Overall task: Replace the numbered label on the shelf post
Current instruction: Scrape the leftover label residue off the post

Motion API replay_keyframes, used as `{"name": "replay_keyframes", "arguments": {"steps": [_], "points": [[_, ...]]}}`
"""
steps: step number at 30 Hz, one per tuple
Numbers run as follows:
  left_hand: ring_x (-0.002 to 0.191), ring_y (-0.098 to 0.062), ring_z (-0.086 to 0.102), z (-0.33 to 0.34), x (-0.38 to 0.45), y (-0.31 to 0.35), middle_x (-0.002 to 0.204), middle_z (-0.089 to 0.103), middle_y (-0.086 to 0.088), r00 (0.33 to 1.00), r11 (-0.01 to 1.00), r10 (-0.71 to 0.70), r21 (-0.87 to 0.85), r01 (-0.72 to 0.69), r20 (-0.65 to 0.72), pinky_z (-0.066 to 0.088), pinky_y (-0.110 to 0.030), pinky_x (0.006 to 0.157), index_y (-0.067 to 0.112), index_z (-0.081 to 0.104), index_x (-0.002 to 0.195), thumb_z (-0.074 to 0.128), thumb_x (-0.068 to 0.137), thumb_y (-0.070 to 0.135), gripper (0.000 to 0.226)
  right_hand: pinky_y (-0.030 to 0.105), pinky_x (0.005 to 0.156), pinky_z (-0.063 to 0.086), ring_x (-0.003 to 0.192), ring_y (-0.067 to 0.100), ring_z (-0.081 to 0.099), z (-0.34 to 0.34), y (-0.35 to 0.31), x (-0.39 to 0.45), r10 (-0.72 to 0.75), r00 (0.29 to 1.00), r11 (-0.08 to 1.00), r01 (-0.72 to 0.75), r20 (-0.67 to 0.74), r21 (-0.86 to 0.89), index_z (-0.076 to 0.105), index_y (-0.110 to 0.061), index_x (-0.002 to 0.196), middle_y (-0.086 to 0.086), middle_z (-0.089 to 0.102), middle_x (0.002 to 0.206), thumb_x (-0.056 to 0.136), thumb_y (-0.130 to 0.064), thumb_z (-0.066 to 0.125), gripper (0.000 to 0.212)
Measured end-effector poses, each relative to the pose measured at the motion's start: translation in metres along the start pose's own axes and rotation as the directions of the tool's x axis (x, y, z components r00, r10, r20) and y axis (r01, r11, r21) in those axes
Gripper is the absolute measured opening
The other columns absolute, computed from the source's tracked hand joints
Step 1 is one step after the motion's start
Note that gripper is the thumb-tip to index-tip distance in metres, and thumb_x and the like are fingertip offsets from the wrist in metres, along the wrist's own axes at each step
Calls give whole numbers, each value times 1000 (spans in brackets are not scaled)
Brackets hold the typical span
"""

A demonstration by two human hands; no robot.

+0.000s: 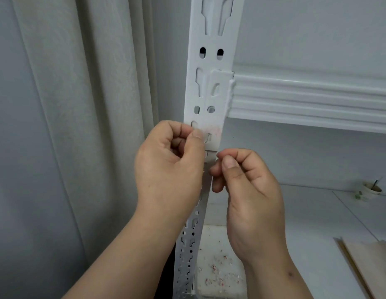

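Observation:
The white slotted shelf post [206, 104] runs up the middle of the view. A faint pink smear of label residue [212, 129] marks its face just below the beam bracket; no numbered label shows on the post. My left hand [168, 162] is curled into a loose fist against the post's left edge, its thumb tip touching the metal beside the smear. My right hand [246, 186] is curled just below and to the right, thumb laid against the index finger by the post's right edge. Nothing shows between the fingers of either hand.
A white ribbed shelf beam [306, 98] hooks into the post and runs right. Red and white paper scraps [218, 270] litter the ledge at the post's foot. Pale curtains [84, 104] hang left. A small cup [371, 189] and a brown sheet [369, 266] lie at the right.

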State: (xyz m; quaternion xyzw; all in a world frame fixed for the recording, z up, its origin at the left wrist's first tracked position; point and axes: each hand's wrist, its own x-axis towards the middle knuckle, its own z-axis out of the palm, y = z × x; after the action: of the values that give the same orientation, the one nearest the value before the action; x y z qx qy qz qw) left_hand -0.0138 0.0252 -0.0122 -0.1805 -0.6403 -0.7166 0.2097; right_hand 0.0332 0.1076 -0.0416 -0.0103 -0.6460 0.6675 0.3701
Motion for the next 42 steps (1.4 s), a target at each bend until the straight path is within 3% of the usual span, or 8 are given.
{"name": "replay_keyframes", "arguments": {"steps": [5,15,21,26,31,34,38,42], "points": [[52,2,51,0,-17,-1,59,52,13,999,999,42,-10,-41,30,41,-8,50,27,60,82,64,89,9,20,21,66,47,67,9,55,-9,0,-6,10,996,1000,-9,86,-11,66,-16,85,-5,65,72,89,-27,53,17],[54,4,58,0,-51,0,64,57,13,973,997,10,-71,7,230,42,-5,50,21,61,84,56,91,-3,25,33,64,43,64,15,52,-28,1,-14,73,990,995,-64,124,-78,55,-15,66,-2,57,64,86,-24,42,25],[66,-15,68,2,-61,-12,79,70,-2,940,990,-83,-80,115,330,54,-21,62,25,68,86,58,92,7,22,31,62,43,64,14,51,-40,6,-20,153,978,988,-153,143,-17,64,-17,69,2,59,65,85,-26,54,21],[79,-6,69,3,-64,-13,89,68,7,917,988,-99,-68,135,386,56,-22,76,35,74,87,66,89,13,23,22,57,44,56,9,49,-52,3,-21,121,992,990,-117,48,-85,67,-17,69,-5,61,59,89,-20,65,20],[86,-25,68,6,-58,-17,86,73,-1,914,972,-172,-87,218,368,57,-45,86,28,76,81,77,81,15,13,18,52,44,52,6,49,-60,2,-22,98,995,977,-97,-3,-192,66,-18,65,-7,58,53,68,-43,66,25],[78,-25,65,9,-55,-20,80,71,-3,894,954,-225,-98,283,387,56,-43,83,28,75,79,78,79,12,17,19,54,46,54,7,52,-66,2,-24,124,992,967,-123,-10,-222,69,-19,70,-4,63,58,66,-48,65,29],[69,-14,60,12,-58,-22,73,65,1,883,955,-267,-19,297,387,55,-33,72,22,67,78,77,79,21,9,15,51,44,55,7,52,-71,6,-23,159,987,929,-155,-14,-337,65,-14,69,4,63,60,75,-47,65,33],[73,-26,62,21,-66,-33,74,64,-11,869,938,-312,272,216,383,50,-30,62,14,59,74,59,92,40,31,27,51,36,57,19,48,-79,31,-15,189,978,801,-203,-84,-563,55,0,72,23,59,71,92,-33,58,39]]}}
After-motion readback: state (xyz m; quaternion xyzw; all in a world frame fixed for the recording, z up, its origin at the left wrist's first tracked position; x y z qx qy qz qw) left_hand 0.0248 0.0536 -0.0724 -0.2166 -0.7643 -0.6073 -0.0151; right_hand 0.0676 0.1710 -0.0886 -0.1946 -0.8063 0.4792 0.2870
